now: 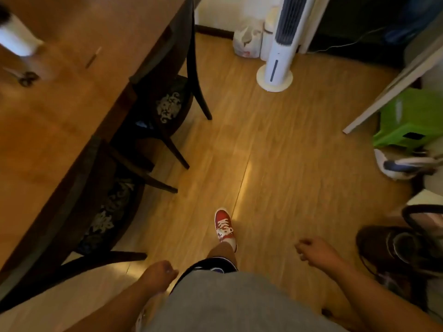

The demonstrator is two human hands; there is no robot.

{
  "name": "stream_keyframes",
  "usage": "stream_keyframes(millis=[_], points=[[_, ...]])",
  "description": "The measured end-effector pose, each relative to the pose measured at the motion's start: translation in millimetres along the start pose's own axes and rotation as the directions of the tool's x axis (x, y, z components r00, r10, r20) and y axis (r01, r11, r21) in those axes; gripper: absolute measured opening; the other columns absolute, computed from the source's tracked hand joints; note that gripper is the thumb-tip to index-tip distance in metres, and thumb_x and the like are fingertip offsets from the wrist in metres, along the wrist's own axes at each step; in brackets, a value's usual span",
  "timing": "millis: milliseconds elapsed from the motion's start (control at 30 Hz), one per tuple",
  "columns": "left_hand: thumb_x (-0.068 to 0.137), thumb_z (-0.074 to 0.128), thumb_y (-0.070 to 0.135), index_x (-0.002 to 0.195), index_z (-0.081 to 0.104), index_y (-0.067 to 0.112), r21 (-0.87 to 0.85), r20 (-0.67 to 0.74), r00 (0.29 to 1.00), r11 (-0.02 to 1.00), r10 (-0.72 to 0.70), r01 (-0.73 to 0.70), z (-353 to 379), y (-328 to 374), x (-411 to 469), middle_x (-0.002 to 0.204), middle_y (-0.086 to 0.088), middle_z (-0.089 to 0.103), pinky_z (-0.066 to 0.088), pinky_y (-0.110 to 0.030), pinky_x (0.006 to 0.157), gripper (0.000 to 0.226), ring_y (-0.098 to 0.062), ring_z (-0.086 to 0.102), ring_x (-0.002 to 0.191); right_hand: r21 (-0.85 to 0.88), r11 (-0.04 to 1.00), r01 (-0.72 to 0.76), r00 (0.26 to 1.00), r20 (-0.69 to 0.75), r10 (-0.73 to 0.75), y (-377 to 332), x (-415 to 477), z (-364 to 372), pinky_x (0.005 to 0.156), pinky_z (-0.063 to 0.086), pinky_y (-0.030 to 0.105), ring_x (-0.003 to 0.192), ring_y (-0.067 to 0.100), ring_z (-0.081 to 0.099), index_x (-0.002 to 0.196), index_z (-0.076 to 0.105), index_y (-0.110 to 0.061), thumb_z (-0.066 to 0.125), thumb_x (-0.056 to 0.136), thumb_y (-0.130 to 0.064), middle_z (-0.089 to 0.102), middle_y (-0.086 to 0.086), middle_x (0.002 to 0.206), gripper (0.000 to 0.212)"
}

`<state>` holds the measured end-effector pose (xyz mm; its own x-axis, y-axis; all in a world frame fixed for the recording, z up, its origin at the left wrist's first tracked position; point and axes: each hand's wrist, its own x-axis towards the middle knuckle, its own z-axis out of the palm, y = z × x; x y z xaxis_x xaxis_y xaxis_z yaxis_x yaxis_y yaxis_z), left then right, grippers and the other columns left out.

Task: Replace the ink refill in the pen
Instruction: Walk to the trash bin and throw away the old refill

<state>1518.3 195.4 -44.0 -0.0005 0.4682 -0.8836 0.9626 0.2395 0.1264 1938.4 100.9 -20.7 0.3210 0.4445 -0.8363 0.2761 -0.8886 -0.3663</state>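
Observation:
A thin pen (93, 57) lies on the wooden table (48, 121) at the upper left, blurred. I am standing on the floor beside the table, far from the pen. My left hand (159, 275) hangs low by my hip with its fingers curled in and nothing in it. My right hand (316, 251) hangs at my right side, fingers loosely bent and also holding nothing. No separate ink refill can be made out.
Scissors (25, 77) and a white cylinder (15, 38) lie on the table. Two dark chairs (165, 101) are tucked under its edge. A white tower fan (278, 56), a green stool (407, 118) and shoes (395, 248) stand on the wooden floor.

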Motion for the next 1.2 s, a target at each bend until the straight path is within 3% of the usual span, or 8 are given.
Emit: stream_keyframes(millis=[133,333,500,733,867,1000,1067,1200], points=[[0.092,0.057,0.034,0.078,0.056,0.015,-0.046,0.032,0.999,0.999,-0.009,0.011,-58.4,29.5,37.2,0.084,-0.008,0.064,0.044,-0.030,0.068,0.024,-0.031,0.067,0.095,0.007,1.000,-0.022,1.000,0.000,0.022,-61.4,22.6,-24.0,0.056,0.047,0.024,0.077,0.017,0.066,0.090,0.063,-0.019,0.060,0.092,-0.028,0.068,0.003,0.091,0.010],[0.090,0.056,0.040,0.090,0.064,0.013,-0.002,-0.010,0.995,0.995,0.103,-0.103,-145.4,114.9,67.5,0.091,-0.005,0.069,0.048,-0.029,0.069,0.028,-0.019,0.063,0.084,0.006,0.995,-0.095,0.995,-0.039,0.095,-105.4,55.0,-70.9,0.054,0.045,0.026,0.066,0.018,0.063,0.091,0.065,-0.009,0.060,0.092,-0.027,0.068,0.007,0.084,0.018],[0.090,0.059,0.033,0.077,0.060,0.017,-0.092,-0.073,0.974,0.971,0.216,-0.222,-207.0,208.9,93.3,0.078,-0.001,0.063,0.039,-0.024,0.058,0.021,-0.011,0.056,0.068,-0.031,0.987,-0.156,0.988,-0.012,0.156,-136.2,100.2,-111.5,0.046,0.040,0.023,0.057,0.017,0.055,0.093,0.064,-0.001,0.060,0.092,-0.023,0.063,0.010,0.076,0.022],[0.092,0.058,0.035,0.082,0.058,0.011,-0.214,-0.087,0.986,0.964,0.140,-0.156,-263.7,289.1,137.8,0.072,-0.004,0.058,0.039,-0.026,0.053,0.025,-0.013,0.052,0.061,-0.168,0.978,-0.123,0.990,0.044,0.132,-217.5,185.6,-180.9,0.047,0.041,0.020,0.060,0.016,0.056,0.093,0.060,-0.001,0.059,0.093,-0.023,0.063,0.009,0.078,0.022],[0.092,0.055,0.032,0.077,0.055,0.012,-0.271,-0.062,0.997,0.961,0.044,-0.059,-295.4,301.7,143.9,0.071,-0.003,0.056,0.042,-0.030,0.061,0.025,-0.016,0.053,0.065,-0.329,0.944,-0.019,0.991,0.118,0.061,-290.4,228.3,-214.6,0.061,0.047,0.029,0.070,0.021,0.061,0.089,0.061,-0.004,0.060,0.092,-0.028,0.068,0.013,0.087,0.024],[0.094,0.052,0.030,0.071,0.046,0.021,-0.247,-0.083,0.996,0.969,-0.043,0.021,-320.3,304.0,129.4,0.084,-0.011,0.061,0.043,-0.032,0.076,0.025,-0.025,0.061,0.088,-0.460,0.872,0.169,0.976,0.203,-0.082,-380.7,255.6,-229.2,0.079,0.054,0.038,0.085,0.026,0.066,0.091,0.064,-0.008,0.061,0.091,-0.031,0.068,0.011,0.091,0.023],[0.096,0.049,0.032,0.072,0.046,0.022,-0.251,-0.102,0.992,0.967,-0.073,0.045,-329.4,304.3,121.8,0.087,-0.009,0.059,0.039,-0.029,0.076,0.026,-0.023,0.060,0.094,-0.496,0.825,0.271,0.954,0.252,-0.162,-430.0,262.1,-228.1,0.072,0.052,0.035,0.084,0.024,0.066,0.090,0.064,-0.014,0.061,0.090,-0.030,0.066,0.005,0.087,0.017],[0.100,0.043,0.036,0.086,0.053,0.016,-0.314,-0.100,0.986,0.944,-0.137,0.099,-355.5,300.4,111.8,0.090,0.000,0.057,0.035,-0.020,0.065,0.026,-0.016,0.062,0.094,-0.480,0.750,0.455,0.882,0.361,-0.304,-531.0,263.0,-215.7,0.074,0.048,0.024,0.097,0.016,0.064,0.117,0.062,-0.018,0.059,0.092,-0.031,0.066,0.000,0.108,0.028]])
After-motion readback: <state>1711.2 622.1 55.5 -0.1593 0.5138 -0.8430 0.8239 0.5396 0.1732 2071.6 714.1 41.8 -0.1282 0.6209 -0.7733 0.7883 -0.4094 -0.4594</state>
